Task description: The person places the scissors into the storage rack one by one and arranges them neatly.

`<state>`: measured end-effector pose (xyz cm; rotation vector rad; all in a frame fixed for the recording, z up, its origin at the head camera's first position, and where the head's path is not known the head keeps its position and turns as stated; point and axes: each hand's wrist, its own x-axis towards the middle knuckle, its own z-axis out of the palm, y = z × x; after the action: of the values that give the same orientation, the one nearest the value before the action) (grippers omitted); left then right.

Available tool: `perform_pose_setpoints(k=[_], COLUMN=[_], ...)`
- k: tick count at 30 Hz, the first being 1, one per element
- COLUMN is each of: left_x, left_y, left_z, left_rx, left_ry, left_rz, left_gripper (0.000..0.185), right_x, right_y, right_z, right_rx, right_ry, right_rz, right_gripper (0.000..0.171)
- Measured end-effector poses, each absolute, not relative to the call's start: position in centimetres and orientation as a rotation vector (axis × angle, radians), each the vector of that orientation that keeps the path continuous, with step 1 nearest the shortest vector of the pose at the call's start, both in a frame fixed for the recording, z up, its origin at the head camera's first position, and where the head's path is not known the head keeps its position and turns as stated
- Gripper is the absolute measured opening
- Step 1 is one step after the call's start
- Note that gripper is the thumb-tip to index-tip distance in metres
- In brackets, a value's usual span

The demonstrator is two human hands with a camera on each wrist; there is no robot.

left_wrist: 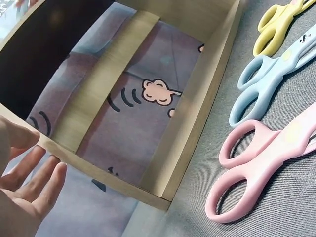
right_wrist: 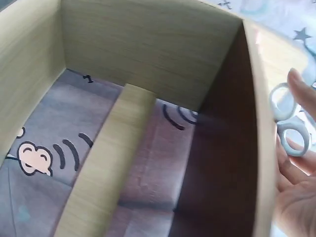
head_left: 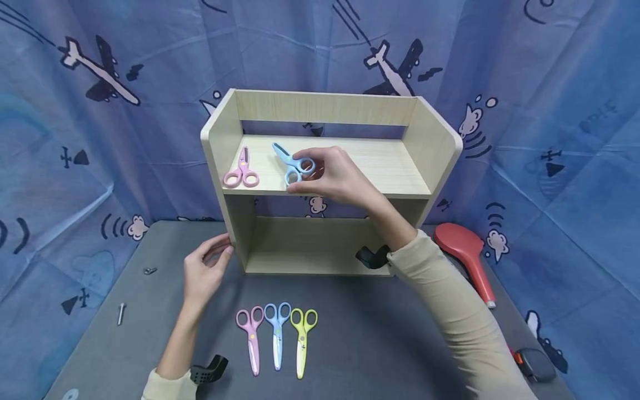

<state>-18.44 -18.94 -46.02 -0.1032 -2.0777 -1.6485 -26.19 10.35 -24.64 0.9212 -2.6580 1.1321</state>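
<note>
Near the front edge of the upper shelf point(head_left: 365, 166), light blue scissors point(head_left: 288, 159) are held by the right hand point(head_left: 336, 175), with the handle loops pinched between thumb and fingers and the blades pointed backward and left. Whether any of their weight is borne by the shelf cannot be told. Were the pinch loosened too soon, they could be dropped askew or tipped over the front edge, since the loops are held so close to it. If they were swung leftward, the pink scissors point(head_left: 243, 165) lying near could be nudged out of place.

By the left hand point(head_left: 205, 272), empty and with fingers loosely bent, the left side panel point(head_left: 220, 144) is touched; how firmly is not shown, and with too light a touch the shelf unit point(head_left: 325, 108) might be shifted by a push. On the grey table point(head_left: 360, 333), the second pink pair point(head_left: 252, 333) could be knocked by the left forearm point(head_left: 176, 344) if it were moved inward.
</note>
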Motion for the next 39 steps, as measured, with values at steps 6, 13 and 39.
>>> perform_pose_setpoints(k=[6, 13, 39], left_x=[-18.4, -18.4, -18.2], left_y=[-18.9, -18.9, -19.0], left_z=[-46.0, -45.8, -45.8], left_rx=[-0.105, -0.114, -0.124], left_ry=[-2.082, -2.069, -2.074], left_rz=[-1.646, -1.658, -1.666], left_gripper=[0.030, 0.030, 0.031], right_x=[-28.0, -28.2, -20.3], right_y=[8.2, 6.8, 11.0], right_z=[-25.3, -25.7, -28.9], right_rx=[0.890, 0.807, 1.004], right_ry=[-2.699, -2.704, -2.502], right_rz=[1.098, 1.015, 1.106], right_gripper=[0.061, 0.061, 0.055])
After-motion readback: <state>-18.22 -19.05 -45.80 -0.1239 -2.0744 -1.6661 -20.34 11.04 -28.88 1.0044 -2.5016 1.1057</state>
